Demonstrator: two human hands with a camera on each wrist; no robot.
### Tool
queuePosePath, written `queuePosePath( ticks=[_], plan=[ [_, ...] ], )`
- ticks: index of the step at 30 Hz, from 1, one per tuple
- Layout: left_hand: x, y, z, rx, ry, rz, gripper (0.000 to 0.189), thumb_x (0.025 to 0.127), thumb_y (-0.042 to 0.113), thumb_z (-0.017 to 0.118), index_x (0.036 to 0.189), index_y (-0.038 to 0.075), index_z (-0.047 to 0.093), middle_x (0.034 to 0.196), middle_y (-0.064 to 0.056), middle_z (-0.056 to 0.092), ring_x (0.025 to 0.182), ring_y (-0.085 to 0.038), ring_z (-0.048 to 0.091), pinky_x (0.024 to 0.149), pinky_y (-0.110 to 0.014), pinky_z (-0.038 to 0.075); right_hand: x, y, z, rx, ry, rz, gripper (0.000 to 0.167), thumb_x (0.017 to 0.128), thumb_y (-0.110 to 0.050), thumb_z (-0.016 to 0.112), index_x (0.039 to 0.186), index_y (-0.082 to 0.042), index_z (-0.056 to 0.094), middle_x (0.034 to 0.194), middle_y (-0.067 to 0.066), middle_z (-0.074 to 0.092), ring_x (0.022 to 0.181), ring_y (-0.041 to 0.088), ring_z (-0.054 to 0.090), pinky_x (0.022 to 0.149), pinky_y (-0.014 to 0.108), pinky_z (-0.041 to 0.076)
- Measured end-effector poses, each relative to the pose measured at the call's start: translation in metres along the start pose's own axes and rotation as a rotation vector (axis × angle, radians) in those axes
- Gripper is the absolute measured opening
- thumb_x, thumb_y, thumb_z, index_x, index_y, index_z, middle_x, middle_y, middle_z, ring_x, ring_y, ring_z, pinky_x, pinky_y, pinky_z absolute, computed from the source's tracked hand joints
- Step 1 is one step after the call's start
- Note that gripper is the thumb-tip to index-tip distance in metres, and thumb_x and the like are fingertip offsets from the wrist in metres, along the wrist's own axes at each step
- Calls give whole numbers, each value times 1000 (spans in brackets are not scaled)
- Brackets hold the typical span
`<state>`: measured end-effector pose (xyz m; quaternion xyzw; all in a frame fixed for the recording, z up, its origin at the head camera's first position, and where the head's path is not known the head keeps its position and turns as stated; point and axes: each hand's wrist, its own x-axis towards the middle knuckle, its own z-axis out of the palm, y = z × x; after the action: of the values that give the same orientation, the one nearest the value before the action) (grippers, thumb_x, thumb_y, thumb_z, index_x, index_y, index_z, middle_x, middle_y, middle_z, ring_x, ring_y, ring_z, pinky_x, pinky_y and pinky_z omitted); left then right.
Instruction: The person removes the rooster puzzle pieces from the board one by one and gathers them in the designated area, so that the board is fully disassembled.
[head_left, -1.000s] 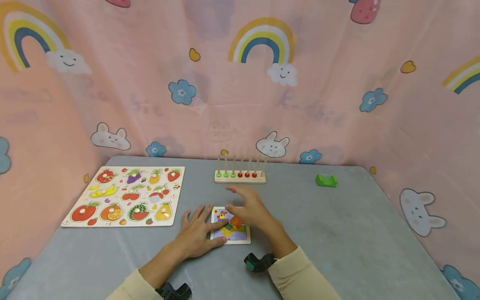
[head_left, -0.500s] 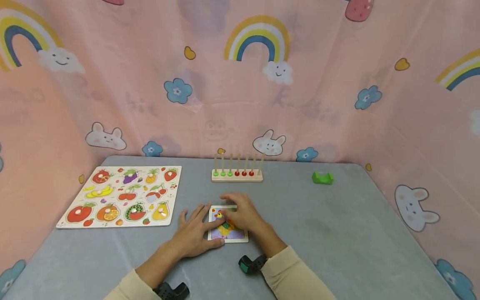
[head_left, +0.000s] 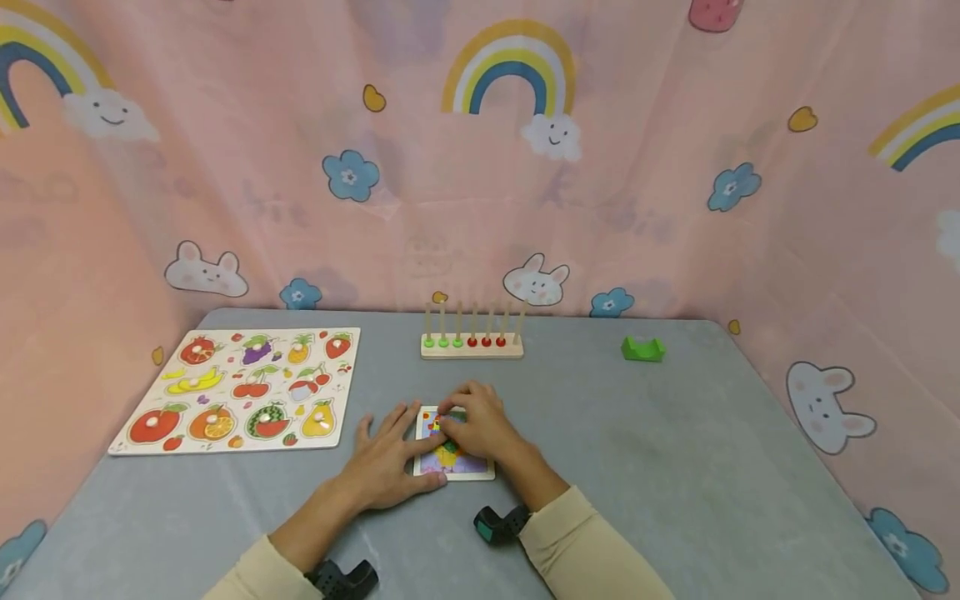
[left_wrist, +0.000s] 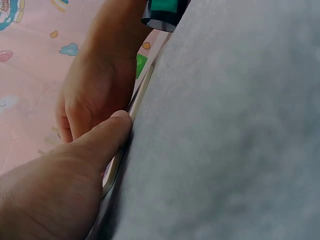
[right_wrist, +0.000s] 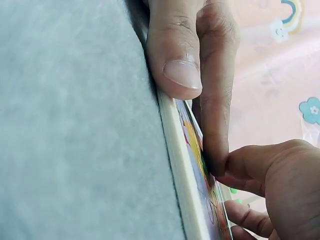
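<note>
A small picture puzzle (head_left: 467, 467) with a pale wooden border lies on the table. My left hand (head_left: 384, 465) rests across its left side, fingers spread and mostly straight. In the right wrist view that thumb (right_wrist: 180, 70) presses the board's edge and the index finger touches the picture. Over the upper right part is my right hand (head_left: 483, 425), thumb and fingers bent toward the picture's surface. The right thumb (right_wrist: 242, 162) meets the left index fingertip. Whether a puzzle piece sits between the right fingertips is hidden.
A large fruit puzzle board (head_left: 288, 392) lies at left. Behind the hands stands a peg rack (head_left: 471, 350) with green and red beads. A green curved block (head_left: 642, 349) sits at back right of the grey table (head_left: 675, 467). A pink patterned curtain (head_left: 450, 200) surrounds the table.
My right hand has come down and left onto the puzzle's upper part, its fingers drawing closer to the thumb and covering the orange-red area. My left hand stays on the board. The head view shifts slightly.
</note>
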<state>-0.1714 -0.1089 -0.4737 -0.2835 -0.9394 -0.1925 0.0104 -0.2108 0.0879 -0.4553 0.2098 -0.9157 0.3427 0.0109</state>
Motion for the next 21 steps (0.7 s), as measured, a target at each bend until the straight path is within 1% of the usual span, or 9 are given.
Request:
queuePosePath(
  ticks=[2, 6, 18, 21],
  plan=[
    [0, -1, 0, -2, 8, 6, 62, 83, 69, 57, 133, 33, 60, 153, -18, 27, 141, -37, 19, 99, -70, 6, 0, -1, 0, -17, 0, -5, 10, 89, -18, 66, 95, -14, 73, 111, 5, 55, 105, 28, 44, 92, 53, 32],
    [0, -1, -1, -11, 19, 21, 61, 82, 70, 56, 130, 33, 63, 152, -19, 29, 140, -39, 21, 98, -71, 7, 1, -2, 0, -31, 1, -7, 9, 90, -18, 66, 95, -14, 73, 110, 5, 55, 104, 28, 44, 91, 52, 33],
    [1, -1, -1, -16, 7, 8, 60, 82, 69, 59, 129, 33, 64, 152, -20, 30, 139, -40, 22, 97, -72, 8, 4, -3, 3, -73, -10, 10, 5, 89, -17, 68, 94, -15, 70, 111, 5, 53, 103, 27, 44, 87, 50, 33],
    [1, -1, -1, -15, 8, 5, 60, 82, 68, 59, 129, 33, 64, 152, -20, 30, 139, -40, 22, 97, -72, 8, 4, -4, 4, -67, -9, 16, 4, 90, -15, 67, 94, -15, 69, 112, 5, 52, 105, 28, 43, 87, 50, 33]
  ],
)
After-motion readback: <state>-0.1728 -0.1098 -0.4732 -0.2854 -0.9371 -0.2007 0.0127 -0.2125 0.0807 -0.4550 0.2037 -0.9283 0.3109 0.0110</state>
